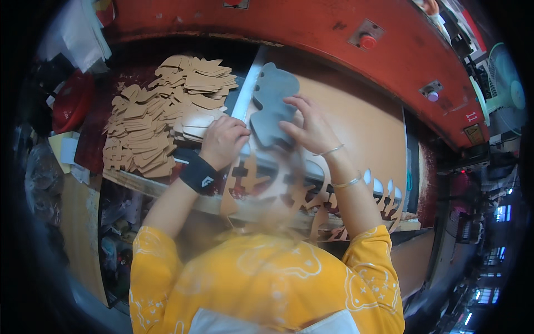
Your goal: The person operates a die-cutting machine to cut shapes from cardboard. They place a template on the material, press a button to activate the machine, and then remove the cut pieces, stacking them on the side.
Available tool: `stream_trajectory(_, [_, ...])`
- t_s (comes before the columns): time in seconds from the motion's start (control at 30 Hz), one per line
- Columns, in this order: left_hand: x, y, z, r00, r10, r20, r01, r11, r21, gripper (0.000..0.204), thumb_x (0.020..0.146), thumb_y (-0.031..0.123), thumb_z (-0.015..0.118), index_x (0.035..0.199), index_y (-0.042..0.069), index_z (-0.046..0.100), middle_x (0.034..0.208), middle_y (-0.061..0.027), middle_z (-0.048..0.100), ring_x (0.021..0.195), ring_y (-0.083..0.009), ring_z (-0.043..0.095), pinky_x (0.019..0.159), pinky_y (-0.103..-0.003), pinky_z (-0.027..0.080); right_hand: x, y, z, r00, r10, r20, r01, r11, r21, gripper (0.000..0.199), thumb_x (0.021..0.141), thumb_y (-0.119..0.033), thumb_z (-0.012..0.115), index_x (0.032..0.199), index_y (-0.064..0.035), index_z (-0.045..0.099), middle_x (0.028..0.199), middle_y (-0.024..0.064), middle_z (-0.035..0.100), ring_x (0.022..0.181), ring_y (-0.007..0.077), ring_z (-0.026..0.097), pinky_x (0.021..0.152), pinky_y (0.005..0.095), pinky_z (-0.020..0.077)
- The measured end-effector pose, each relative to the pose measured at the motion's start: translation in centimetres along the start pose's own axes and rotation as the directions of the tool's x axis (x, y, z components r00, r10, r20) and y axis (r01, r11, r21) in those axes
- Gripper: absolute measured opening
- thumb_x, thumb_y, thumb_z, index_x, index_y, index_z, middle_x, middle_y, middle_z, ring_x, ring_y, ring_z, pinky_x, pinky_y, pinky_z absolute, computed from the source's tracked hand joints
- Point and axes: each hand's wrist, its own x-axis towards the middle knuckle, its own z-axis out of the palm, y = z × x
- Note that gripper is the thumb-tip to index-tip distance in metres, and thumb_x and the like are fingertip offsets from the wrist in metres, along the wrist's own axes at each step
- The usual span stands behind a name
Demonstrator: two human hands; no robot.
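Note:
A blue-grey cutting die (272, 106) with a curvy, notched outline lies at the left end of a broad tan sheet (350, 119). My right hand (314, 128) is over the die's right edge, thumb and fingers spread apart; whether the fingertips touch it is hard to tell. Left of the die, beside a pale strip (247, 92), my left hand (223, 139) is closed with its fingers curled; what they hold, if anything, is hidden. Cut-out scrap webbing (250, 175) of the sheet hangs over the front edge below both hands.
Heaped tan cut pieces (139, 131) cover the board on the left. A red machine beam (311, 28) with a red button (367, 40) spans the far side. A red container (72, 103) stands far left, a green fan (506, 92) far right.

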Motion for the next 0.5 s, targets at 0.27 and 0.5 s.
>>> stream_trajectory(0.27, [-0.2,-0.5,-0.4,0.996,-0.074,0.044,0.076,0.995,-0.065,0.011,0.074,0.014,0.065,0.085,0.011,0.064,0.095,-0.0018,0.060,0.095,-0.0242,0.054,0.082,-0.039,0.041,2.0,-2.5,5.3,0.995,0.095,-0.021,-0.097,0.966,-0.239,0.088,0.059,-0.048,0.081,0.131,-0.0096,0.047,0.137,0.0264,0.035,0.127,0.0434,0.033,0.105,0.0521,0.0304])
stream_trajectory(0.5, [0.3,-0.3,-0.3,0.993,-0.119,0.003,0.119,0.986,-0.115,0.012,0.072,0.010,0.066,0.084,0.010,0.065,0.091,-0.0023,0.060,0.091,-0.0249,0.054,0.080,-0.038,0.042,2.4,-3.7,5.5,0.984,0.151,-0.089,-0.163,0.975,-0.150,0.074,0.058,-0.037,0.079,0.122,-0.0086,0.053,0.109,0.0179,0.046,0.106,0.0345,0.044,0.093,0.0453,0.0371])
